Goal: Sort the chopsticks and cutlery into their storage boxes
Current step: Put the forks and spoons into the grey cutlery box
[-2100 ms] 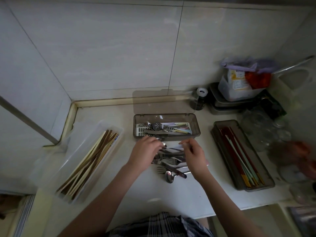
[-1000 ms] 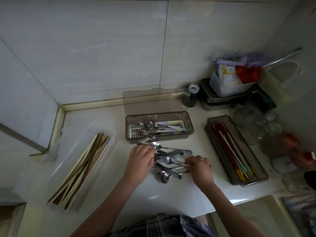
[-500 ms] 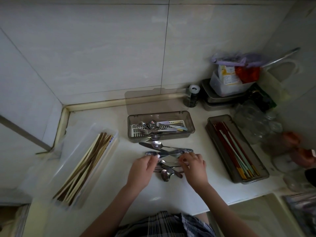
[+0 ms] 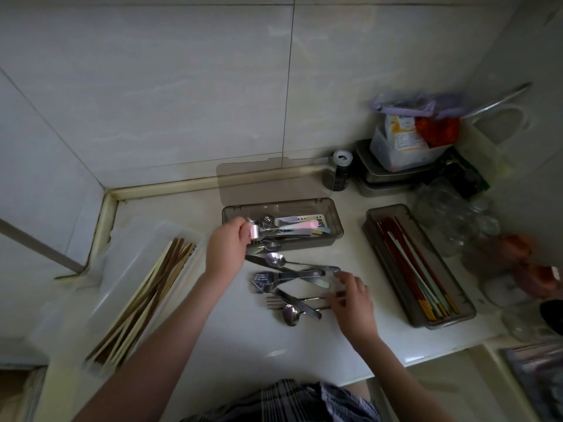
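Hands: two are seen, a left hand (image 4: 227, 249) and a right hand (image 4: 353, 301).
Storage boxes: three are counted, a clear box (image 4: 100, 287) at the left, a grey box (image 4: 333, 220) in the middle, a grey box (image 4: 457, 309) at the right.
Loose lid: one is seen, leaned on the wall behind the middle box (image 4: 243, 184).
Loose cutlery on the counter: two spoons (image 4: 291, 313), at least two forks (image 4: 263, 280) and one knife (image 4: 300, 304) are made out; the rest overlap.
Chopsticks: no exact count can be given for the brown bundle (image 4: 143, 300) or the red and pale bundle (image 4: 414, 269).
Cutlery inside the middle box: too tangled to be counted.
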`<state>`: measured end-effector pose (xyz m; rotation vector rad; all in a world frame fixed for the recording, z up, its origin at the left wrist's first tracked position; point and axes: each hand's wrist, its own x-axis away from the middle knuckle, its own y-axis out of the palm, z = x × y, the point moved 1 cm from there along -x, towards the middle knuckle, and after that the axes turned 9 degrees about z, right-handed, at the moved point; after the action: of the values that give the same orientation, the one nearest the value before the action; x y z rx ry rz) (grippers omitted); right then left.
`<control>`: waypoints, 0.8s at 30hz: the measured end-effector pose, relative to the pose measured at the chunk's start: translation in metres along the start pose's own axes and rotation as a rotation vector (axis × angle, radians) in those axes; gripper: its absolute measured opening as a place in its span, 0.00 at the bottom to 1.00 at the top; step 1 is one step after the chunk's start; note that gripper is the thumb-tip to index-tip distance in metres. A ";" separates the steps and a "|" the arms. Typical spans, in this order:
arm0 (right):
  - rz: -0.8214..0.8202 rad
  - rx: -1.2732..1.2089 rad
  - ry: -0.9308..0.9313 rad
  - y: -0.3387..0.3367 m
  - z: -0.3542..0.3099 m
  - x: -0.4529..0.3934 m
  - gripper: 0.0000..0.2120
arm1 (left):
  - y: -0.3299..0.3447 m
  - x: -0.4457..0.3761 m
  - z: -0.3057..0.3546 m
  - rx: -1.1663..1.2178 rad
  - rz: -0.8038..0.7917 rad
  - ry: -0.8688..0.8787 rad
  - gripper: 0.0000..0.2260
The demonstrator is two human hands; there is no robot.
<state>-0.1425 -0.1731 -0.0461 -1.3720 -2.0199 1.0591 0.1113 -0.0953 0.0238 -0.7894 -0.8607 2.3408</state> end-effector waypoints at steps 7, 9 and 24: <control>-0.109 0.140 -0.086 0.000 0.002 0.008 0.16 | 0.023 -0.030 -0.016 -0.190 -0.094 -0.128 0.13; -0.134 0.149 -0.091 -0.002 0.002 0.007 0.16 | 0.029 -0.031 -0.021 -0.219 -0.087 -0.170 0.11; -0.331 0.362 -0.274 -0.001 -0.011 -0.013 0.08 | 0.020 0.064 0.005 -0.013 -0.251 0.229 0.02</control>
<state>-0.1299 -0.1816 -0.0385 -0.7132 -2.0178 1.4255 0.0582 -0.0700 -0.0081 -0.8796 -0.8240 1.9848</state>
